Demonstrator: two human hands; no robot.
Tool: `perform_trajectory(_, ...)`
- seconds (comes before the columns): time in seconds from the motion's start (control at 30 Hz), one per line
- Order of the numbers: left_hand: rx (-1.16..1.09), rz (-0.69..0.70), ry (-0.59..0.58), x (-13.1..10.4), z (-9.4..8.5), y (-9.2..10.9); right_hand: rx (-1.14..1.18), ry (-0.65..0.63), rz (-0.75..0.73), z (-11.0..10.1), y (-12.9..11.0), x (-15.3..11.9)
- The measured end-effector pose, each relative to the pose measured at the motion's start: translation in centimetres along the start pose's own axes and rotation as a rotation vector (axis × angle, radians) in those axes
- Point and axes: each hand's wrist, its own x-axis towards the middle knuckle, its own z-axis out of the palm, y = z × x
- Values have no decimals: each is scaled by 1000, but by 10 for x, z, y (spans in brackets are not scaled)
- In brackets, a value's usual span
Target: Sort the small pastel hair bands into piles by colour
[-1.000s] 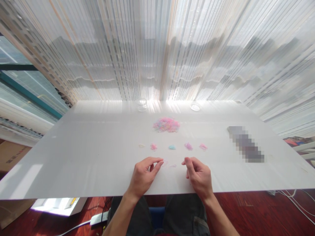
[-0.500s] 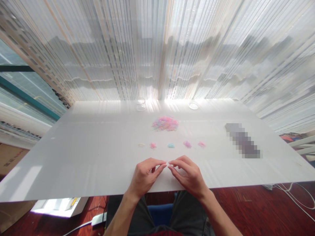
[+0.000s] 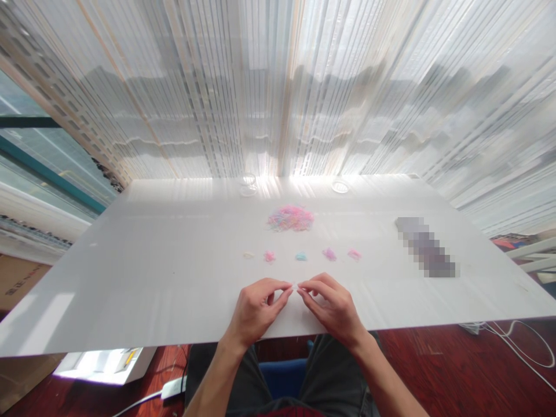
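My left hand [image 3: 257,308] and my right hand [image 3: 333,307] meet almost fingertip to fingertip over the white table [image 3: 143,278], near its front edge. Both are pinched, thumb against finger, on something too small and pale to make out. Beyond them lies a row of small piles: a pale one [image 3: 248,255], a pink one [image 3: 269,256], a teal one [image 3: 301,256], a purple one [image 3: 329,254] and a light pink one [image 3: 354,254]. Farther back is a larger heap of mixed pastel pieces [image 3: 290,219].
Two clear round containers [image 3: 248,186] [image 3: 340,186] stand at the table's back edge by the striped curtain [image 3: 278,87]. A blurred-out object [image 3: 428,248] lies at the right. Below the table are a white box [image 3: 104,366] and a power strip [image 3: 174,387].
My two hands stay nearly in place, with the right fingertips pinched a little closer together. The view has shifted very slightly.
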Motion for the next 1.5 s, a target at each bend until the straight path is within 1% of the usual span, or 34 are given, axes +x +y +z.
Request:
perform_trajectory(0.23, 13, 15, 11, 0, 0, -2, -27, -6, -6, 2, 4, -3)
perform_trajectory(0.47, 36, -18, -6, 0, -2, 2, -32, -32, 11, 3, 4, -4)
perform_trajectory(0.73, 69, -57, -7, 0, -2, 2, -18, -40, 10, 3, 1, -3)
perform_trajectory(0.93, 79, -83, -20, 1, -1, 3, 2, -44, 9, 4, 3, -2)
perform_trajectory(1.3, 95, -129, -12, 3, 0, 3, 53, -49, 42, 2, 4, -2)
perform_trajectory(1.5, 97, -146, -19, 4, 0, 6, 76, -46, 67, 0, 4, 0)
